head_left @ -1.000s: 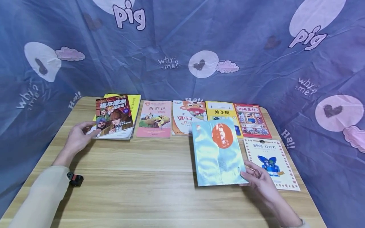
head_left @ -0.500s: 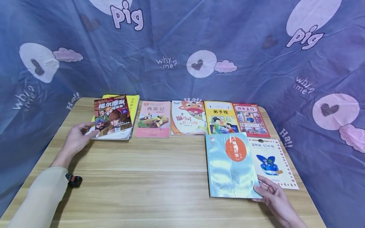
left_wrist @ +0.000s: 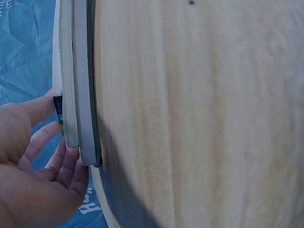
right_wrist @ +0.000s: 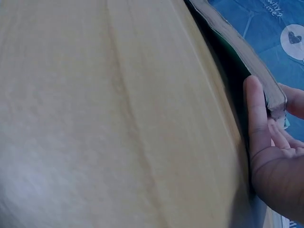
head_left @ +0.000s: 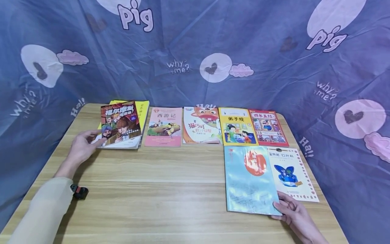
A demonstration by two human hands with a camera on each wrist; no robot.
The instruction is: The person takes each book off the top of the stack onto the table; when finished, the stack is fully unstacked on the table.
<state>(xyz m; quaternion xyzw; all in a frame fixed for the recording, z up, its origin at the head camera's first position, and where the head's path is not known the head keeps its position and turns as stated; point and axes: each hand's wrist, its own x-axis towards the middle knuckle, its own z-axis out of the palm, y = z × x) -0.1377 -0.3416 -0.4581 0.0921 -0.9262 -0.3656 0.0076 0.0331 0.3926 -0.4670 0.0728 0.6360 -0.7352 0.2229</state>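
Observation:
In the head view, my right hand (head_left: 294, 211) grips the lower right corner of a light blue book (head_left: 251, 189) with an orange-red oval, thumb on its cover. The right wrist view has a finger under the book's thick page edge (right_wrist: 242, 47), with a dark gap over the table. My left hand (head_left: 81, 144) holds the lower left corner of a small book stack at the table's back left, its fingertips against the side. On top lies a dark red detective book (head_left: 120, 127), over a yellow book (head_left: 143, 112). The left wrist view shows the stack's edges (left_wrist: 71, 71).
Along the back lie a pink book (head_left: 163, 127), a white book with a red-orange animal (head_left: 201, 125), a yellow children's book (head_left: 238, 127) and a red book (head_left: 268, 128). A white heart-bordered book (head_left: 292, 174) lies at right, partly covered. Blue printed cloth (head_left: 189, 44) surrounds the wooden table (head_left: 152, 203).
My right hand has brought the light blue book right and toward me, then down closer to the table, uncovering the yellow children's book. My left hand stays at the stack.

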